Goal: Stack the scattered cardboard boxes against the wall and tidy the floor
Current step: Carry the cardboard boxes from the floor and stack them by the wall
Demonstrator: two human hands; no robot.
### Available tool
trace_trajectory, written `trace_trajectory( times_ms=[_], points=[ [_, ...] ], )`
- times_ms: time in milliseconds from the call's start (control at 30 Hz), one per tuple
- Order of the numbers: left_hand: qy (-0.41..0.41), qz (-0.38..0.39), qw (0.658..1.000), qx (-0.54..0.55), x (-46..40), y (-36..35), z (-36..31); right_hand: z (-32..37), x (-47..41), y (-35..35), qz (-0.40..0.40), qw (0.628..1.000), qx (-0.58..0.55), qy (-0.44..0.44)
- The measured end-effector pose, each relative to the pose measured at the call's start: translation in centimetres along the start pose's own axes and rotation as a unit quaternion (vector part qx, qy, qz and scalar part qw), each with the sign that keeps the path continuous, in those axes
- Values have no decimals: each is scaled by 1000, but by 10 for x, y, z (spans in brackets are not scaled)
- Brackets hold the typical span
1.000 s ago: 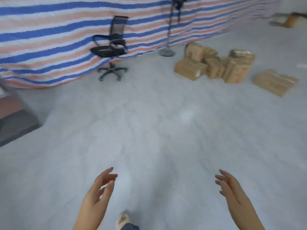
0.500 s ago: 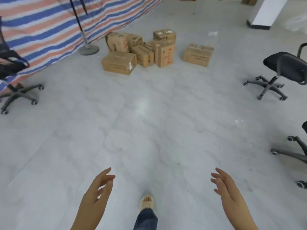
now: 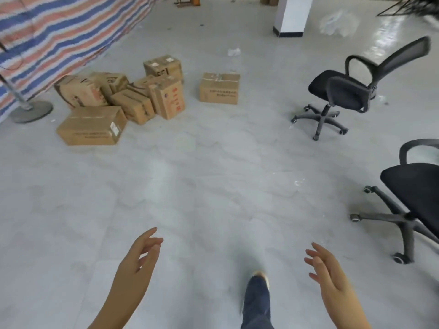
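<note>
- The brown cardboard boxes (image 3: 133, 98) look closer now, and one more black chair (image 3: 351, 91) shows.
- I count about eight boxes and two chairs.
- The boxes lie jumbled at eleven o'clock, by the striped sheet (image 3: 59, 32).
- My left hand (image 3: 140, 260) and right hand (image 3: 329, 271) are spread, holding nothing.

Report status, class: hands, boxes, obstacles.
Left hand and right hand open, empty. Boxes scattered by the tarp, one box apart. Two chairs off right; path clear.
</note>
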State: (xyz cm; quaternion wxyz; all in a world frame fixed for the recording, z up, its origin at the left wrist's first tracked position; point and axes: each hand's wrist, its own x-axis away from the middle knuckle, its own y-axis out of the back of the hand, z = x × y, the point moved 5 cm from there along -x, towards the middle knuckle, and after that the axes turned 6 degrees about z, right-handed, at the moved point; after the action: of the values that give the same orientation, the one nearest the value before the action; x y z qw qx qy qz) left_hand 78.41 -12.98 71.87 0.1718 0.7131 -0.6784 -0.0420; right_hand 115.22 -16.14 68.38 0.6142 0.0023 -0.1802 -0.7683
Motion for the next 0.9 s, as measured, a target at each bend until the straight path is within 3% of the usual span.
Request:
trace_trajectory(
  times_ms=[367,633,900],
  points=[
    [-3,-45,998,46,-230,-95,-81,99,-296,65,22,997,65,32],
    [36,-117,992,24,-403,-59,-78,124,-479,-12,67,995,65,22],
    [-1,-69,998,3,-654,-4,-147,210,-657,-93,33,998,44,20]
  ],
)
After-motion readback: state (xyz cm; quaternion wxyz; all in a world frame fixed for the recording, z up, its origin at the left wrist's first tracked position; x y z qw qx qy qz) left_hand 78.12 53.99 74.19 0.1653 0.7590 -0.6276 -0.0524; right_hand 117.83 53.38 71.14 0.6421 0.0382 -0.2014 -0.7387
